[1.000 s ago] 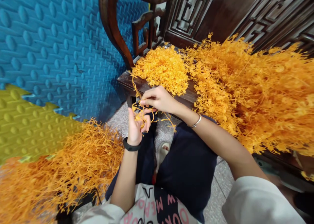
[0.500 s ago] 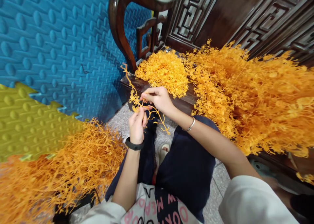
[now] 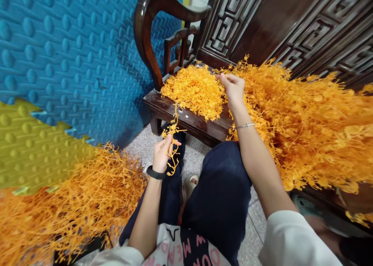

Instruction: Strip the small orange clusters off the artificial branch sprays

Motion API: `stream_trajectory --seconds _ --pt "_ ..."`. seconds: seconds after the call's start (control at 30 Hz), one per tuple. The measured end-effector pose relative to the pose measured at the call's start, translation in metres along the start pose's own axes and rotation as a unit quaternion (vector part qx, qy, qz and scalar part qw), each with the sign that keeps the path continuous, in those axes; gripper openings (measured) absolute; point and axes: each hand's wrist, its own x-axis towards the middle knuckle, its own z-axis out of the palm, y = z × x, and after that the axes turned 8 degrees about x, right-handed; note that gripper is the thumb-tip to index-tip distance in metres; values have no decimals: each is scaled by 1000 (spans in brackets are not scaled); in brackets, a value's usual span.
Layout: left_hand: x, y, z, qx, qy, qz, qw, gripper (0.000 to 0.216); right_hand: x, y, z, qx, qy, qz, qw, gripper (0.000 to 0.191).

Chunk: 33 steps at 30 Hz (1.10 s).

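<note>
My left hand (image 3: 162, 154) pinches a thin orange plastic sprig (image 3: 174, 131) with forked twigs, held above my knees in front of the bench. The sprig stands roughly upright, one end dangling below my fingers. My right hand (image 3: 234, 88) is over the bench seat, at the gap between a low heap of small orange pieces (image 3: 194, 89) and a big pile of branching orange sprigs (image 3: 309, 118). Its fingertips are pressed together; whether a small piece is between them I cannot make out.
The dark wooden bench (image 3: 186, 120) has a curved armrest (image 3: 142, 29) and carved back. Blue foam matting (image 3: 72, 64) stands at the left. Bare orange stems (image 3: 110, 188) are heaped low on my left. A person's foot in a shoe (image 3: 305, 204) shows at right.
My right hand has left the sprig and moved up and right to the bench seat. My left hand stays low with the sprig, which now points more upright.
</note>
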Motion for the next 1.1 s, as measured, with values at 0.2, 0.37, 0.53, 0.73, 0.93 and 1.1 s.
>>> stream_trajectory --seconds 0.2,0.37,0.53,0.73,0.93,1.1 --pt "0 -5 6 35 14 -17 999 37 6 30 17 -37 22 93 995 29" --pt "0 -5 3 45 28 7 999 34 -36 -23 20 -23 -147 36 988 9" --pt "0 -2 1 48 32 16 998 33 -97 -63 34 -116 -621 -18 775 27" --pt "-2 0 5 51 31 14 998 38 -108 -58 52 -151 -603 -101 777 16" --pt "-8 -2 6 43 67 29 996 36 -60 -50 27 -157 -356 -128 913 20" --pt "-2 -5 -4 51 65 18 996 34 -9 0 -2 -161 -100 -102 977 24"
